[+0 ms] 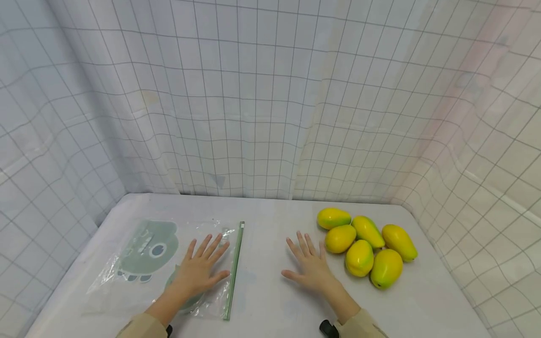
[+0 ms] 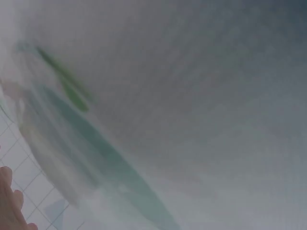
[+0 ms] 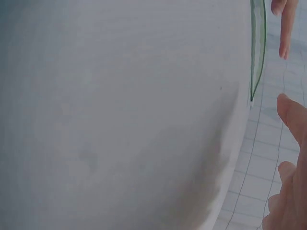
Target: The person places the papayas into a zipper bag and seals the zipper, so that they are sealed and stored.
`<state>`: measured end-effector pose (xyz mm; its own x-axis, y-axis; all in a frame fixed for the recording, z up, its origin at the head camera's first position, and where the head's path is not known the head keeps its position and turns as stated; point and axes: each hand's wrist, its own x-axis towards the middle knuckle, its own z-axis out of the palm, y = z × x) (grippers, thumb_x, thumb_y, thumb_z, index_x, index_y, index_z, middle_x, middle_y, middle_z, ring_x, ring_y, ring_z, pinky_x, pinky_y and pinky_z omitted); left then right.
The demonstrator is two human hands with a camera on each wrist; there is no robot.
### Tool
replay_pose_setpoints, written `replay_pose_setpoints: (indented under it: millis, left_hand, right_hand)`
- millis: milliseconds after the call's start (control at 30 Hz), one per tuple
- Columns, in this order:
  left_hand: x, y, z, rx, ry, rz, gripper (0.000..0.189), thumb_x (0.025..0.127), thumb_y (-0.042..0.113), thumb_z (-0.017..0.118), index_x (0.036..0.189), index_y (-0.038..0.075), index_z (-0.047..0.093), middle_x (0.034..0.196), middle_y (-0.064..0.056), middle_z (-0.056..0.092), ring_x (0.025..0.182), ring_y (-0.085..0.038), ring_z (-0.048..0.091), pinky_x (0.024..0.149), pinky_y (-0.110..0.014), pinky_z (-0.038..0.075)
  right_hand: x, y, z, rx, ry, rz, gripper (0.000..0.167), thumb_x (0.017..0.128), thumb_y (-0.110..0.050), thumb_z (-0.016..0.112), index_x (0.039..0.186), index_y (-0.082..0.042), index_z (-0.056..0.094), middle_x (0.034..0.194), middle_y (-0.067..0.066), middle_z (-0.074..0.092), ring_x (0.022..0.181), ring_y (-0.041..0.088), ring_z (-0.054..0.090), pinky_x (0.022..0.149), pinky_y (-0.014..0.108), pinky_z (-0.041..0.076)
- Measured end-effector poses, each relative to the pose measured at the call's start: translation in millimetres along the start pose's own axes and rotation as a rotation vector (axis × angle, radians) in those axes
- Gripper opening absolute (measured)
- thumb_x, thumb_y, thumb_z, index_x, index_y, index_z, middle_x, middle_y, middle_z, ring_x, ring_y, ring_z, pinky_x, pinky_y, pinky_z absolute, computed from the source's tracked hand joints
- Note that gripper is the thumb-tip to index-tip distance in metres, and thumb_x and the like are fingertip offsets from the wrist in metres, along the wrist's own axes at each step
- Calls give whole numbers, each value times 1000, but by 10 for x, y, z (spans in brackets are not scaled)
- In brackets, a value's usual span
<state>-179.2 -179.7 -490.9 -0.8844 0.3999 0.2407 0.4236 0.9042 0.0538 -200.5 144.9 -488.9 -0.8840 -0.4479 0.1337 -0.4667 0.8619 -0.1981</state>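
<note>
My left hand (image 1: 197, 273) is spread with straight fingers over a clear plastic zip bag (image 1: 114, 293) printed with pale green shapes. Whether it touches the bag cannot be told. Along the bag's right edge runs a green zip strip (image 1: 235, 277), just past the left thumb. My right hand (image 1: 314, 271), fingers also spread, is above the white table and holds nothing. Close to its right lie several yellow-green mangoes (image 1: 359, 258) in a loose group. In the left wrist view the bag is blurred; the right wrist view catches part of the right hand (image 3: 290, 191) at the edge.
A white table (image 1: 264, 300) carries everything. White cloth curtains with a dark grid (image 1: 262, 117) stand around its back and both sides. Between the bag and the mangoes lies a strip of bare tabletop.
</note>
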Motion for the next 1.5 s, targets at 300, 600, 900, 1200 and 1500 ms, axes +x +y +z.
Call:
replay_pose_setpoints:
  millis: [300,600,900,1200,1500]
  left_hand:
    - [78,123,76,65,19,-4,73,82,60,48,139,15,39,146,-9,30,133,-33,25,107,-54,12]
    - [86,244,126,64,-18,-36,73,83,59,47,140,13,38,146,-10,31,134,-32,26,107,-54,16]
    - [91,323,130,106,-62,-27,74,85,61,43,140,12,37,146,-10,31,134,-31,25,107,-54,17]
    - [63,361,134,166,-79,-3,72,85,57,44,139,9,38,143,-11,36,131,-32,31,106,-53,19]
    - [59,363,126,177,-75,12,70,85,53,45,138,8,39,141,-12,38,130,-32,34,106,-53,20]
  right_hand:
    - [157,-217,71,73,-94,-71,80,84,-63,45,147,-23,17,152,13,7,138,35,5,102,65,3]
    - [255,-369,163,65,-153,-116,79,84,-65,42,147,-25,18,152,12,8,138,33,6,103,64,5]
    - [375,-514,227,51,-233,-158,77,85,-64,41,147,-25,16,152,11,8,139,31,5,104,62,4]
    - [479,-636,285,2,-305,-218,77,85,-66,36,147,-28,14,153,7,7,139,27,3,106,59,4]
    - [544,-716,293,-53,-324,-277,73,86,-65,36,147,-31,15,152,5,9,139,24,6,107,57,6]
